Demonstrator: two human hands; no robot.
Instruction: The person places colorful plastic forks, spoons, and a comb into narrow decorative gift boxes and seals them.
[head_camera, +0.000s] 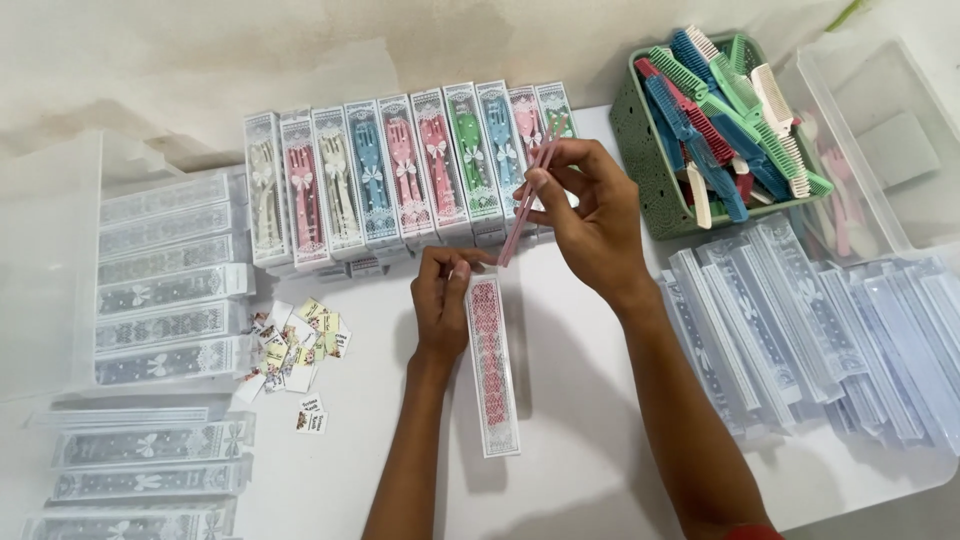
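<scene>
My right hand (590, 215) pinches a pink comb (524, 205) between thumb and fingertips, its grip clamped, the comb angled down toward the open top of a clear lace-printed box (492, 368). My left hand (441, 300) closes its grip on that box end, steadying it flat on the desk (570, 440). Behind stand filled boxes (400, 170); a green basket (650, 160) holds loose combs; empty boxes (800, 320) lie stacked to the right.
</scene>
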